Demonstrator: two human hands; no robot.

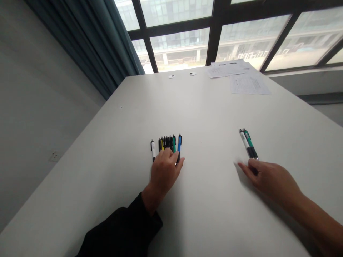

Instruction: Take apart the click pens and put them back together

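Note:
My left hand (pixel 164 169) lies over the lower ends of a row of pens, fingers bent. Its forefinger and thumb sit on either side of a blue pen (pixel 179 141) at the row's right end. Beside that are a green pen (pixel 174 141), several black pens (pixel 167 141) and a yellow pen (pixel 162 142). A white pen (pixel 153 148) lies slightly apart on the left. My right hand (pixel 270 176) rests at the lower ends of another white pen (pixel 244 138) and green pen (pixel 249 139), which lie side by side. Its thumb stretches left, away from the curled fingers.
Both groups of pens lie on a white table (pixel 203 200). Printed sheets of paper (pixel 249 84) are at the far right edge. Two cable holes (pixel 171 76) show near the back edge. A blue curtain (pixel 88 39) hangs at the left of the window (pixel 179 46).

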